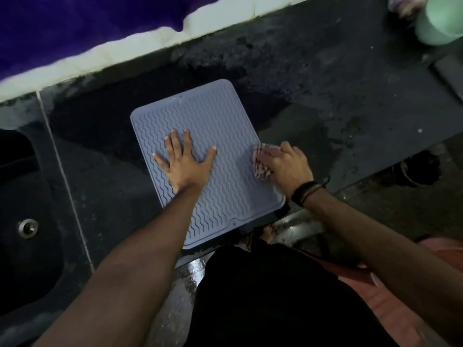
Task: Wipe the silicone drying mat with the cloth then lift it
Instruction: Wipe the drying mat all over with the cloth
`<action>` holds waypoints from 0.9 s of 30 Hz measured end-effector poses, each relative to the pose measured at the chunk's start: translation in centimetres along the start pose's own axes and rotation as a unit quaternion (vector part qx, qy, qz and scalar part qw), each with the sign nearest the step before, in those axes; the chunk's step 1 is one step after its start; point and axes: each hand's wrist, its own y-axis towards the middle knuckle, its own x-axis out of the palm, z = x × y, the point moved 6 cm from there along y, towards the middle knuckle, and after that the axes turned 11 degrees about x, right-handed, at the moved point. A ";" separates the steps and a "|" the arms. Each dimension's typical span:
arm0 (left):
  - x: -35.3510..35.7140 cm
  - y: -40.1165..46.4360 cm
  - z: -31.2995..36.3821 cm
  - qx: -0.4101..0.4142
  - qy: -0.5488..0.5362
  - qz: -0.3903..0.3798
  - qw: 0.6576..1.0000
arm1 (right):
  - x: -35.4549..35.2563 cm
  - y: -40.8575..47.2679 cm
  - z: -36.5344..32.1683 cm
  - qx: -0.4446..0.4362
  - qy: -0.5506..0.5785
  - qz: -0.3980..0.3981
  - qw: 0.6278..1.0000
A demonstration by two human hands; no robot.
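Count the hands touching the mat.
2. The left hand presses flat on the mat near its middle; the right hand holds the cloth at its right edge.

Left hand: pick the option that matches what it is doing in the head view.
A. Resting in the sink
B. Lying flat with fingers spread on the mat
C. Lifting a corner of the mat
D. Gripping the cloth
B: the left hand lies palm-down with straight, spread fingers on the silicone drying mat, while the cloth is under the right hand at the mat's right edge.
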 end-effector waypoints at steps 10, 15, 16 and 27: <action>0.0 0.1 0.3 -0.007 0.002 -0.007 1.000 | -0.3 13.1 -5.0 0.025 0.047 -0.004 0.999; -0.1 0.5 0.5 -0.008 0.003 0.004 1.000 | 0.9 8.2 -2.4 -0.027 0.078 0.019 0.996; -0.1 0.4 0.4 -0.010 0.002 0.002 1.000 | 0.9 7.4 -2.1 -0.039 0.071 0.016 0.997; -0.5 0.2 0.6 -0.013 -0.003 -0.005 1.000 | -4.4 19.4 -9.4 -0.088 0.003 0.047 0.995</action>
